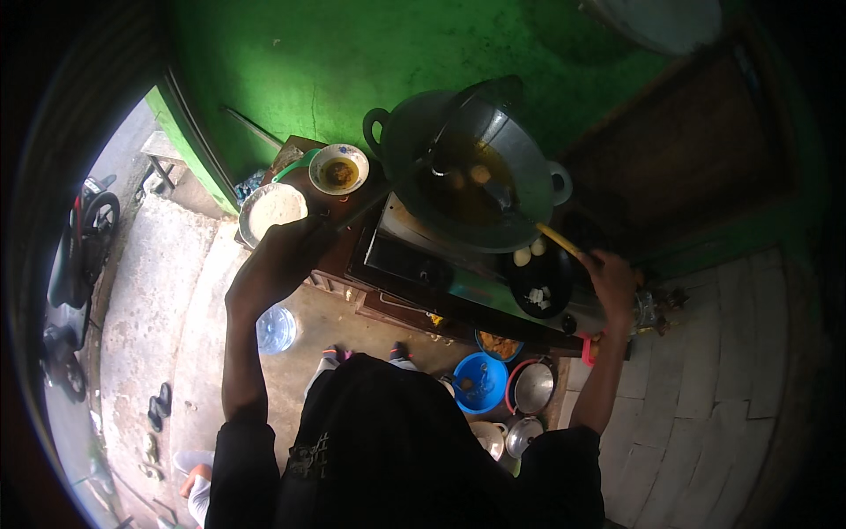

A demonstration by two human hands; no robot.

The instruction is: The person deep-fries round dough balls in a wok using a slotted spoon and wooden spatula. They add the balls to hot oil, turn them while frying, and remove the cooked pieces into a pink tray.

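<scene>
A large dark metal wok [529, 159] with two loop handles stands on a gas stove [410, 258]. In its oil lies a round browned food piece [480, 174]. My left hand [284, 258] is closed on the long handle of a metal utensil [377, 198], whose far end reaches over the wok. My right hand [607, 274] grips the yellow handle [558, 238] of a spatula, its dark blade down in the oil. Just below the wok's rim, pale round pieces [530, 251] and white chunks [538, 297] sit in a black pan [515, 281].
A bowl of white batter [248, 221] and a patterned bowl with brown liquid [317, 178] stand left of the stove. On the floor are a blue basin [499, 397], several metal pots [534, 389] and a clear plastic container [276, 329]. Part of another person [198, 489] shows lower left.
</scene>
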